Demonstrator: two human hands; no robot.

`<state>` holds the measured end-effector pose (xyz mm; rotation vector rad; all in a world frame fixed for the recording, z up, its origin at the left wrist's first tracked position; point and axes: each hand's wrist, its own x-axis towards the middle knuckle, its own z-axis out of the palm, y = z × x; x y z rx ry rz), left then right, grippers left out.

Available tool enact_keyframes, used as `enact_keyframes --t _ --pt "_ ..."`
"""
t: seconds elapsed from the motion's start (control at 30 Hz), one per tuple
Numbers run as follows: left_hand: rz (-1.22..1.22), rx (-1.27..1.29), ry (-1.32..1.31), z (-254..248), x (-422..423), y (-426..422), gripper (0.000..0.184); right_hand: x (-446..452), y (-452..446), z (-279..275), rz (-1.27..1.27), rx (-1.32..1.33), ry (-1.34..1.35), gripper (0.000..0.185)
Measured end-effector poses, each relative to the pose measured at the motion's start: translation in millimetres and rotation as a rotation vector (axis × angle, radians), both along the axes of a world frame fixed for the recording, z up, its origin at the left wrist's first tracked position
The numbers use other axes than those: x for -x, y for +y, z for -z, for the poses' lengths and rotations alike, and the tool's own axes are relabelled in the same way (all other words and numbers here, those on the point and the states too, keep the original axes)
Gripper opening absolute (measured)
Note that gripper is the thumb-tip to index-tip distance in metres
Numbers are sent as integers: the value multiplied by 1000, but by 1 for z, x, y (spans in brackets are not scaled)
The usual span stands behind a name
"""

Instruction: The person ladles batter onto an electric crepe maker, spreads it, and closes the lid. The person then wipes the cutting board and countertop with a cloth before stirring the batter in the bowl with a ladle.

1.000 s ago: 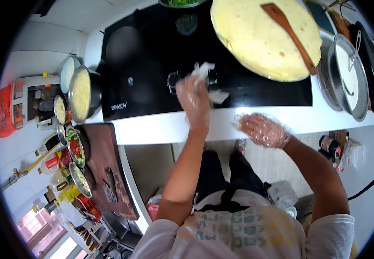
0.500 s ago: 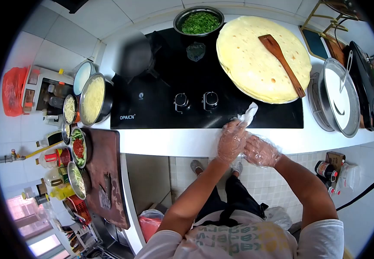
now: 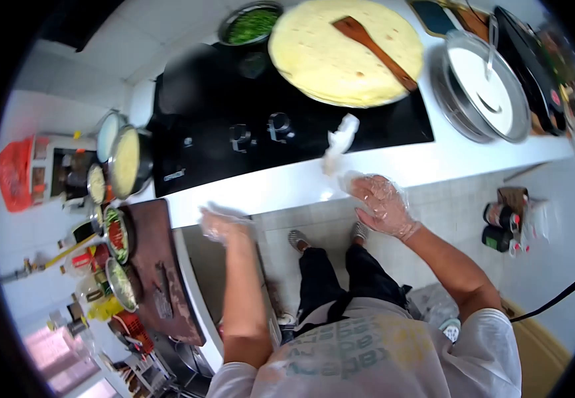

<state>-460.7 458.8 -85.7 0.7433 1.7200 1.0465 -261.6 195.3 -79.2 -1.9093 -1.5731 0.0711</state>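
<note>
My left hand (image 3: pixel 224 224), in a clear plastic glove, is over the counter's front edge near the brown board; motion blurs its fingers, and nothing can be made out in them. My right hand (image 3: pixel 382 203), gloved too, is at the counter's front edge with its thumb spread from the fingers. A crumpled white tissue (image 3: pixel 340 140) lies just beyond its fingertips, across the front edge of the black cooktop (image 3: pixel 214 156) and the white counter (image 3: pixel 261 189). Whether glove and tissue touch is unclear. Behind them is a stack of round yellow flatbreads (image 3: pixel 320 60) with a wooden spatula (image 3: pixel 374 52) on top.
A bowl of chopped greens (image 3: pixel 253 25) stands at the back. At the right is a basin of white liquid (image 3: pixel 476 79) with a ladle. Several bowls of food line the left side, beside the brown board (image 3: pixel 151 242) with a knife. Bottles (image 3: pixel 500 215) stand on the floor.
My left hand has let go of the tissue and moved left, away from my right hand. The tissue now lies at the cooktop's front edge. The camera view has shifted and tilted.
</note>
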Motion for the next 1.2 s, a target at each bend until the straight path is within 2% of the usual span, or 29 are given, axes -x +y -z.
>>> enact_keyframes --t 0.03,0.1,0.2,0.23,0.33,0.43,0.53,0.57,0.6,0.67,0.73,0.77,0.8,0.87,0.97,1.0,1.03,1.13,1.17,1.2 --pt "-3 24 23 3 -4 11 51 3 -8 3 89 6 44 41" --pt "-21 -12 390 -5 -27 13 56 7 -1 3 263 8 72 44" --pt "141 14 738 -5 -40 3 56 15 48 -10 434 2 56 48" --pt "158 -98 941 16 -42 -3 50 18 67 -7 438 -21 22 47" --pt "258 -238 1223 32 -52 -10 46 24 116 40 431 -70 -97 44" --pt "267 -150 1279 26 -59 -8 42 -3 116 60 271 -157 -300 44" --pt "290 -94 1253 18 -65 -8 42 -39 79 47 189 112 -344 52" --pt "310 -78 1248 17 -64 -7 42 -50 62 66 269 83 -430 50" --pt "314 -76 1243 19 -61 -6 42 -66 47 68 355 113 -565 40" --pt "311 -76 1224 26 -58 -1 42 -92 9 39 445 -24 -125 23" --pt "312 -85 1268 21 -62 -6 41 -105 -31 34 477 74 -347 31" --pt "318 -91 1293 19 -63 -7 40 -104 -49 33 562 145 -304 36" --pt "324 -101 1303 21 -60 -6 40 -101 -63 38 729 148 -126 34" --pt "318 -121 1312 33 -55 1 39 -89 -82 26 839 119 -32 38" --pt "345 -136 1343 43 -48 5 38 -55 -66 25 973 62 72 45" --pt "333 -117 1346 40 -51 5 38 -46 -58 32 903 77 -7 53" --pt "322 -97 1347 35 -57 2 38 -38 -45 37 822 102 -182 52" --pt "316 -141 1327 24 -63 -5 36 -5 1 45 657 240 27 41" --pt "315 -170 1313 23 -64 -7 35 5 9 70 555 68 -18 36" --pt "323 -181 1308 22 -64 -7 35 7 20 58 445 42 90 33"
